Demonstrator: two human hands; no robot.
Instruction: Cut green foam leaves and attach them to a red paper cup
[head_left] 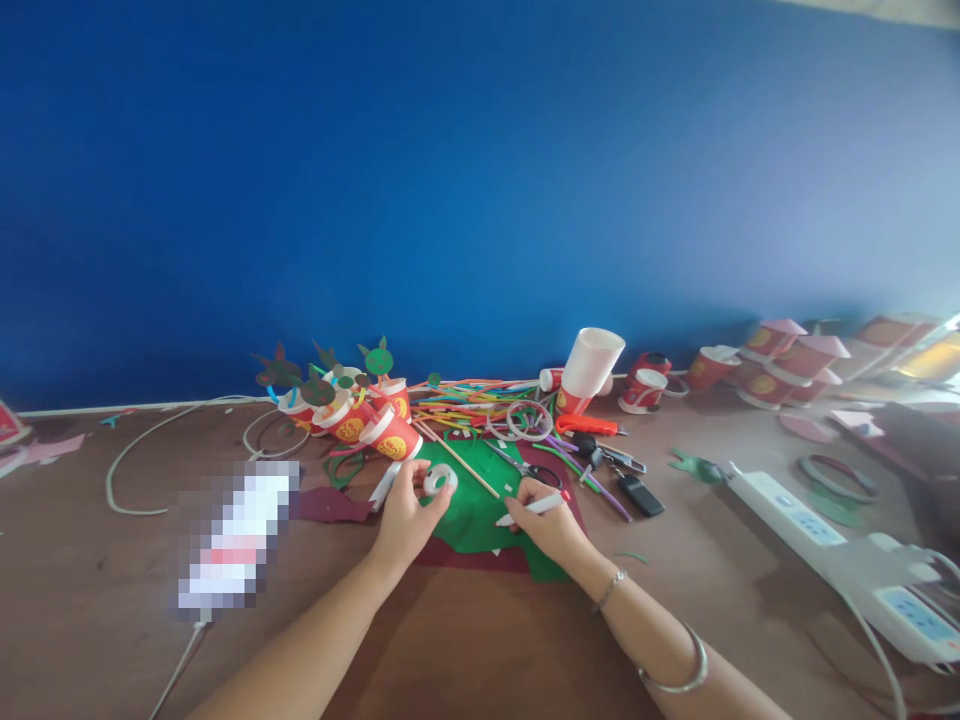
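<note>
My left hand (405, 505) pinches a small white roll of tape (440, 479) above the left part of a green paper sheet (474, 515). Held in my right hand (551, 525) is a white marker (541, 505) with a red end, its tip pointing left, low over the same sheet. Whether the tip touches the paper, I cannot tell. Beneath the green sheet lies dark red paper (480, 558). Between my hands and a little farther back are a thin wooden stick (459, 460) and scissors (521, 462).
Red paper cups (391, 435) with green cutouts stand back left. Colourful pipe cleaners (472, 400) lie along the wall, beside a tall cup stack (592, 365). Keys (640, 494), an orange cutter (590, 425) and a white power strip (795, 515) are right. A blurred-out phone-like object (244, 535) lies left.
</note>
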